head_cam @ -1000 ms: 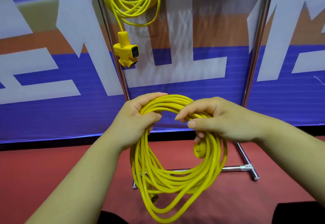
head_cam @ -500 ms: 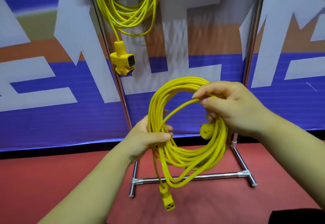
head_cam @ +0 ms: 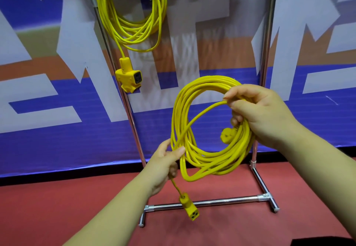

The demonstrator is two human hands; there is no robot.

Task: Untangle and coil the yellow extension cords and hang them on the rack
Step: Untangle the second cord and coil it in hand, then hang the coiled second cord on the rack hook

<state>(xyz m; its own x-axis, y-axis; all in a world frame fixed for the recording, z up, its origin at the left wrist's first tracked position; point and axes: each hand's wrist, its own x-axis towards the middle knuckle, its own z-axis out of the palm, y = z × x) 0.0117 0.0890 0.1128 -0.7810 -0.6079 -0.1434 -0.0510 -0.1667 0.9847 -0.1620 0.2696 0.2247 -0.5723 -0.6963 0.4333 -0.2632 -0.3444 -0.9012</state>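
A coiled yellow extension cord [head_cam: 204, 157] hangs in the air between my hands, in front of the metal rack [head_cam: 266, 39]. My right hand [head_cam: 264, 114] grips the coil's upper right side, fingers curled round the bundle and one loose strand. My left hand [head_cam: 165, 161] pinches the strands at the coil's lower left. The cord's socket end [head_cam: 189, 209] dangles below my left hand. A round plug [head_cam: 227, 134] shows inside the coil near my right hand. A second coiled yellow cord [head_cam: 133, 20] hangs from the rack's top left, its multi-socket block [head_cam: 130, 78] hanging beneath.
The rack's chrome base bar [head_cam: 210, 203] and feet stand on the red floor [head_cam: 57, 207]. A blue, white and orange banner [head_cam: 48, 110] runs behind the rack. The rack's top right stretch carries no cord.
The coil has risen and tilted upright. My left hand slid from the coil's top to its lower left. The socket end now dangles free below. The view has tipped upward.
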